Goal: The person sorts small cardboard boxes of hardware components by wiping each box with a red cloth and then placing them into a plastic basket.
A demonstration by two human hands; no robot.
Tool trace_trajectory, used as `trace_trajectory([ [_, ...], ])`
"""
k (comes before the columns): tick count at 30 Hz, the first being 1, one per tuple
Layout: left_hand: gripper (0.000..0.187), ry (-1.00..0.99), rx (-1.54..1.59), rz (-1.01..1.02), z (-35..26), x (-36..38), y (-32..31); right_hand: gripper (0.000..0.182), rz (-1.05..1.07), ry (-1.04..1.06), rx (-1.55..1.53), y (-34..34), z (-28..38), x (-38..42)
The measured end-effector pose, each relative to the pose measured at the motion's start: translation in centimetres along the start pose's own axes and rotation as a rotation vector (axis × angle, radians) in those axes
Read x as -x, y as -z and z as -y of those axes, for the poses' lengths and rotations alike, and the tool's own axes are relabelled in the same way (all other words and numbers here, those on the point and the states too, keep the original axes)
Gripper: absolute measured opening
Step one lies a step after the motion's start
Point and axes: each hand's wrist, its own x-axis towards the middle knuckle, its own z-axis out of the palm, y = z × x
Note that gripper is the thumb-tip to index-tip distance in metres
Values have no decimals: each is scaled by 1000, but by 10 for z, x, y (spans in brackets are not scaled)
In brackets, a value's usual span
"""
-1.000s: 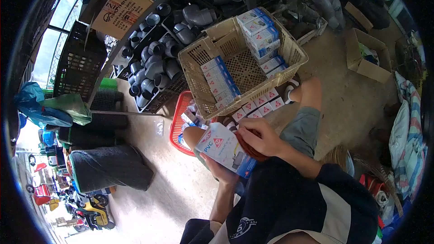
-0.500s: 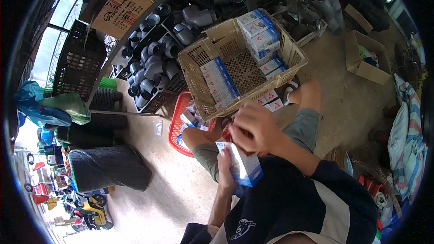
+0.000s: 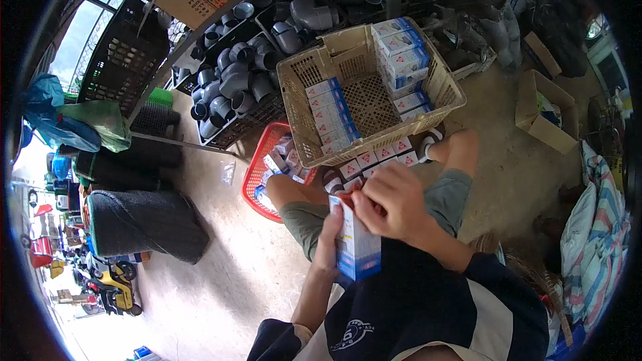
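Note:
My left hand (image 3: 326,244) is wrapped around a white and blue carton (image 3: 360,251), which stands upright and slightly tilted in front of my chest. Over the carton's top end, my right hand (image 3: 398,202) is closed with bent fingers. A small reddish thing (image 3: 345,195) shows at that end, partly covered by the fingers; its kind cannot be made out. Beyond my hands stands a tan plastic crate (image 3: 304,154) with rows of similar cartons (image 3: 330,117) along its left side and a stack (image 3: 402,63) at its right.
Several small boxes (image 3: 367,160) lie on the floor against the crate. A red basket (image 3: 249,190) of small boxes sits left of my knee. Grey pipe fittings (image 3: 234,80) fill black crates behind. An open cardboard box (image 3: 545,117) stands right, a dark mesh roll (image 3: 144,224) left.
The view has shifted a little. The carton is turned more upright in my left hand, and my right hand remains at its top end.

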Motion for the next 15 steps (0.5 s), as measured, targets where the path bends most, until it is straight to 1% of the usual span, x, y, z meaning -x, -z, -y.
trace_trajectory([
  [1,58,-84,28,3,-4,-4,-6,17,19,42,-15,-3,4,2],
  [2,58,-168,57,3,-9,-8,-11,18,85,48,-52,-11,8,13],
  [3,58,-151,182,1,-13,-13,-6,17,109,38,-63,-13,16,20],
  [5,59,-351,149,-60,-19,-15,-6,17,151,21,-83,-16,25,27],
  [6,61,-340,134,-21,-22,-18,5,16,159,-24,-86,-16,25,28],
  [9,62,-390,241,-192,-18,-19,9,14,183,-151,-91,-12,21,32],
  [10,65,-394,260,-280,-16,-21,5,14,195,-156,-86,-11,16,33],
  [13,68,-525,291,-377,-12,-17,-13,14,229,-139,-60,-8,-2,27],
  [14,68,-540,265,-279,-6,-16,-1,14,243,-111,-50,-6,-6,25],
  [15,69,-572,244,-279,-4,-19,0,14,259,-84,-42,-4,-7,24],
])
